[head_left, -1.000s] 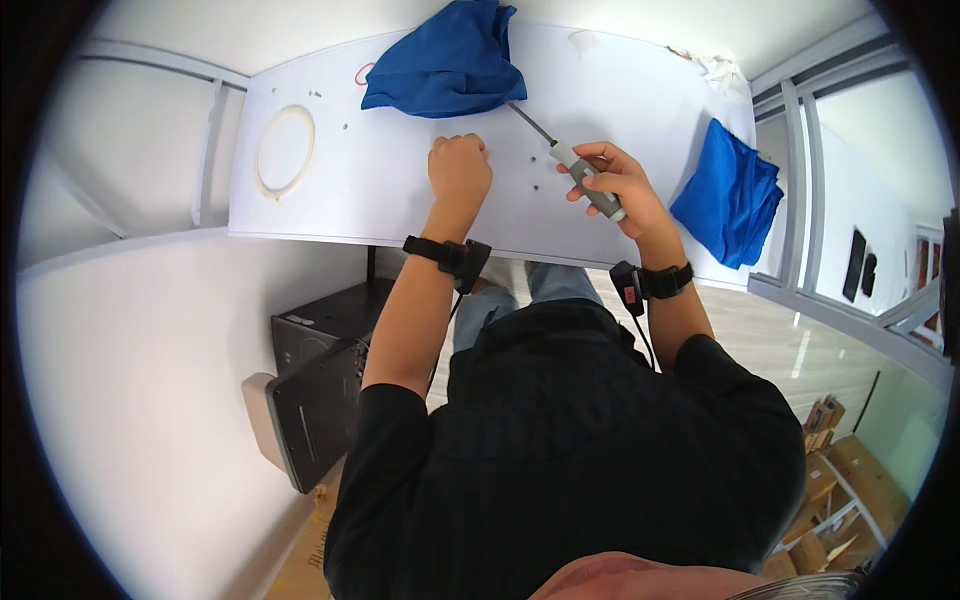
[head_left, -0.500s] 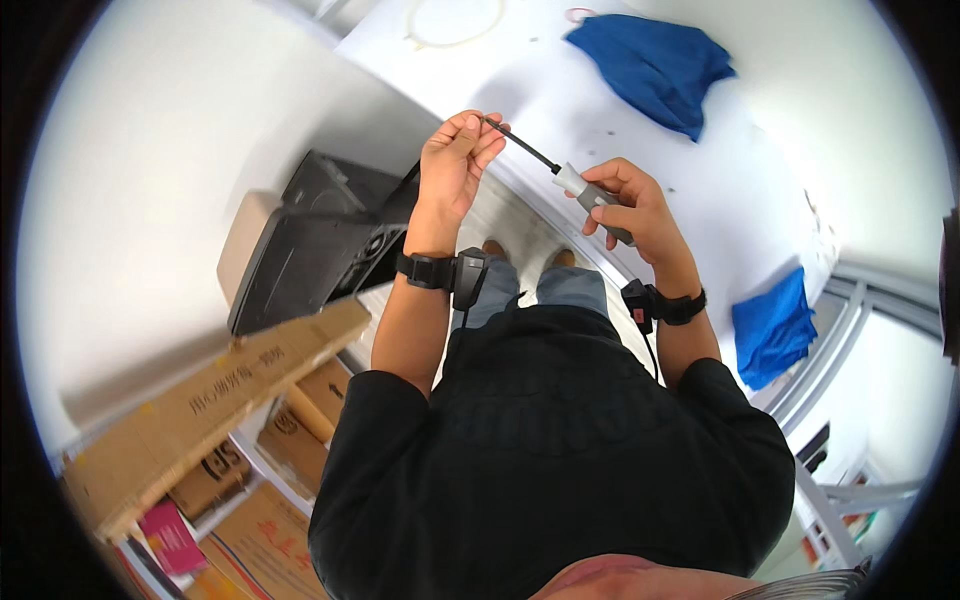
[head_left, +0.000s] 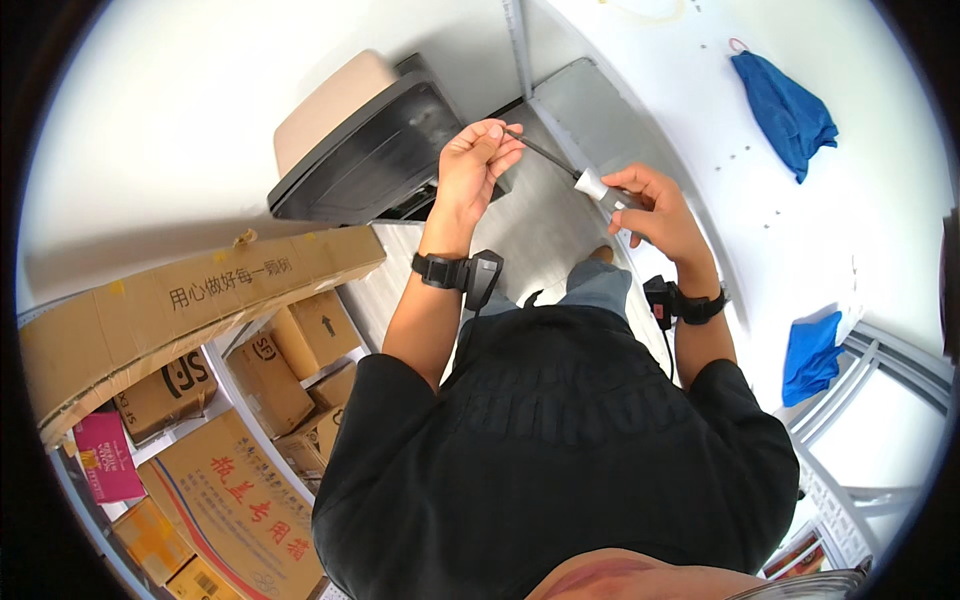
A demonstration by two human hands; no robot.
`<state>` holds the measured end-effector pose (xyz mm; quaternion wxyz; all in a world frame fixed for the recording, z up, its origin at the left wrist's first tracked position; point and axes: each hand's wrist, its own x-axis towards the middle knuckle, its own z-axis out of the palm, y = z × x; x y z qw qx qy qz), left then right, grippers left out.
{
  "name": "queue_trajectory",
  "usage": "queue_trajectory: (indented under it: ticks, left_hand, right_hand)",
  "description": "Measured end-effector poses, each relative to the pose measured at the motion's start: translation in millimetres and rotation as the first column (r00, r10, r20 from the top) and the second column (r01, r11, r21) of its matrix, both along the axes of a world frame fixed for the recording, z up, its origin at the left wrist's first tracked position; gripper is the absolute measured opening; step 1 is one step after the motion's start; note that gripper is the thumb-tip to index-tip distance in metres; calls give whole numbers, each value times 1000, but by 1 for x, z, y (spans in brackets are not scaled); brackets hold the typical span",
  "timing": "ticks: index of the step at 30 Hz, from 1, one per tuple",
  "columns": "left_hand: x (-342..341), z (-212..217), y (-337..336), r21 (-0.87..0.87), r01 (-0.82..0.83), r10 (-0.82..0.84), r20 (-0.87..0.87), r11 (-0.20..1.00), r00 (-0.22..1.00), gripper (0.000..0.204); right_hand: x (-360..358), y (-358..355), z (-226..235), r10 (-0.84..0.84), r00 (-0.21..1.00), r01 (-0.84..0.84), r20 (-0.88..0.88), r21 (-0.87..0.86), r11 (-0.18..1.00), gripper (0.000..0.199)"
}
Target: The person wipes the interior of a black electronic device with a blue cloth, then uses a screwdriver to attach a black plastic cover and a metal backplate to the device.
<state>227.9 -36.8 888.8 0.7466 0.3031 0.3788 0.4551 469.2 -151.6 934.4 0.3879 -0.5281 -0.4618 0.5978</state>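
Note:
A screwdriver (head_left: 547,155) with a grey handle and a thin dark shaft spans the gap between my two hands. My right hand (head_left: 657,212) has its fingers and thumb closed around the handle. At the far end, my left hand (head_left: 472,172) pinches the tip between thumb and fingers. Whether something small sits at that tip is too small to make out. Both hands are held in the air, above the floor and to the left of the white table (head_left: 735,225). Black strapped devices (head_left: 484,278) are on both wrists.
On the table lie a blue cloth bag (head_left: 785,112), a second blue cloth (head_left: 812,358) and several small dark bits. A black-and-beige machine (head_left: 375,150) stands at the far left. Cardboard boxes fill a shelf on the left, under a long carton (head_left: 225,270). Metal framing (head_left: 850,385) is at right.
The view has turned left, away from the table, so the boxes show more and the blue cloths sit farther right. My hands keep the same hold on the screwdriver.

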Motion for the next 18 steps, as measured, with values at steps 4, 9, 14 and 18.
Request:
queue_trajectory:
  ticks: [4, 9, 14, 18]
  left_hand:
    - [-67, -7, -7, -51, -28, 29, 16, 998, 999, 12]
    - [-142, -13, -11, -66, -20, 18, -43, 998, 999, 14]
    - [-192, -20, -9, -77, 114, -121, -100, 990, 988, 12]
    - [-205, -29, -7, -68, 134, -138, -60, 989, 989, 13]
  right_hand:
    - [-72, -3, -3, 13, 996, -14, 83, 8, 1000, 36]
    - [-148, -6, -1, 6, 976, -18, 220, 54, 998, 36]
    - [-182, -5, -2, 9, 961, -11, 278, 6, 1000, 38]
    - [-198, -7, -13, -48, 997, 53, 53, -96, 994, 37]
